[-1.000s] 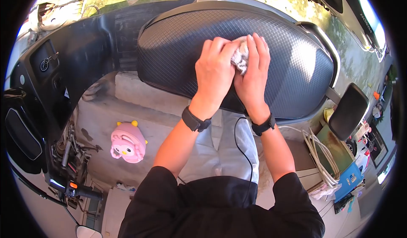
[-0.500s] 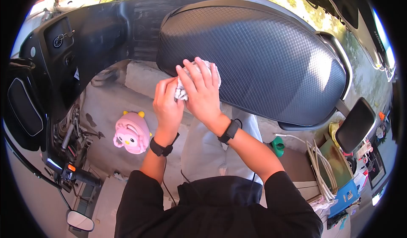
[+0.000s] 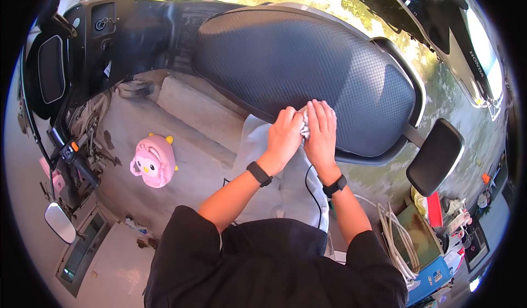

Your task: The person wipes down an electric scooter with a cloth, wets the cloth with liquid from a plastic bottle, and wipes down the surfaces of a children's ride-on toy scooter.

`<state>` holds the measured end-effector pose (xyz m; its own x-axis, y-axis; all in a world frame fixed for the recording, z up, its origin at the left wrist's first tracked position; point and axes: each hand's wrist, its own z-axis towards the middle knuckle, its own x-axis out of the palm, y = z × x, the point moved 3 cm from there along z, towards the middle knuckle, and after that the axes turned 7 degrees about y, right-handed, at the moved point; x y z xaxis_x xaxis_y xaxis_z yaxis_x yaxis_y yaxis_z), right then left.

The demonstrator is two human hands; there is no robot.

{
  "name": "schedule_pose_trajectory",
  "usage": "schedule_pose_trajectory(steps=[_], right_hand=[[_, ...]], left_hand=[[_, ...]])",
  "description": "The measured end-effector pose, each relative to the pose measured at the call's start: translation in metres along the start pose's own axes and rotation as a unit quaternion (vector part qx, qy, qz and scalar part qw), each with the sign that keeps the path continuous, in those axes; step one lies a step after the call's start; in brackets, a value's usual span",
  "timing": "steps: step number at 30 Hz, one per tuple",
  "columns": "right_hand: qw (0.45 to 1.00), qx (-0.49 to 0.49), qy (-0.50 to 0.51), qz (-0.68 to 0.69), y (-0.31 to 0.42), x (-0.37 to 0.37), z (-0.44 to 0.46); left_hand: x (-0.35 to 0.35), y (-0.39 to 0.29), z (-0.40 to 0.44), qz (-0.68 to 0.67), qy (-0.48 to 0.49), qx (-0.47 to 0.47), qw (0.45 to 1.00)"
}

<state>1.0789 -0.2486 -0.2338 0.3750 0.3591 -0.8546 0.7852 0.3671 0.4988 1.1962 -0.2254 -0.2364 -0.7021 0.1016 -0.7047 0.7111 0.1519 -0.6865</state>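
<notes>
A crumpled, pale cloth (image 3: 303, 126) is pressed against the near edge of the black textured scooter seat (image 3: 263, 50). My right hand (image 3: 321, 135) lies over the cloth with its fingers together, pinning it to the seat. Close beside it, my left hand (image 3: 284, 135) has its fingers curled around the cloth's left side. Most of the cloth is hidden beneath the hands. Both wrists wear dark bands.
A pink owl-shaped toy or pot (image 3: 153, 160) stands on the floor to the left. The scooter's handlebar (image 3: 82, 165) and mirror (image 3: 60, 223) are at far left, a padded backrest (image 3: 435, 157) at right. Coiled hose (image 3: 396, 236) lies over boxes. Another scooter (image 3: 461, 50) stands behind.
Both hands have moved right along the seat's near edge with the cloth. The view has shifted as well, so the seat and pink object appear further left.
</notes>
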Motion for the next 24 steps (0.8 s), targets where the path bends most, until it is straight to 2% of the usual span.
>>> schedule_pose_trajectory(steps=[5,8,10,12,13,14,16,17,20,22,24], right_hand=[[0.998,0.068,-0.009,-0.009,-0.086,-0.068,-0.107],[0.99,0.128,0.054,0.016,-0.128,-0.084,-0.179],[0.979,0.164,0.088,0.082,-0.139,-0.091,-0.216],[0.981,0.163,0.085,0.068,-0.134,-0.096,-0.236],[0.979,0.151,0.082,0.11,-0.125,-0.099,-0.237],[0.975,0.141,0.081,0.15,-0.119,-0.101,-0.236],[0.967,0.127,0.094,0.201,-0.085,-0.108,-0.213],[0.974,0.089,0.092,0.186,-0.07,-0.107,-0.198],[0.963,-0.012,0.114,0.245,-0.018,-0.103,-0.142],[0.955,-0.086,0.154,0.24,0.035,-0.111,-0.104],[0.936,-0.175,0.182,0.246,0.079,-0.108,-0.078]], left_hand=[[0.103,-0.107,-0.027,-0.039,0.102,0.077,0.991],[0.153,-0.151,-0.053,-0.019,0.217,0.097,0.971],[0.173,-0.166,-0.076,-0.019,0.233,0.13,0.964],[0.148,-0.175,-0.089,-0.119,0.262,0.036,0.957],[0.141,-0.174,-0.092,-0.006,0.269,0.153,0.951],[0.136,-0.169,-0.095,-0.028,0.262,0.128,0.956],[0.078,-0.163,-0.1,-0.073,0.239,0.081,0.965],[0.053,-0.155,-0.104,-0.052,0.175,0.118,0.976],[-0.028,-0.127,-0.114,0.007,0.095,0.063,0.993],[-0.095,-0.116,-0.132,0.002,0.044,0.003,0.999],[-0.151,-0.108,-0.162,-0.021,-0.051,-0.002,0.998]])
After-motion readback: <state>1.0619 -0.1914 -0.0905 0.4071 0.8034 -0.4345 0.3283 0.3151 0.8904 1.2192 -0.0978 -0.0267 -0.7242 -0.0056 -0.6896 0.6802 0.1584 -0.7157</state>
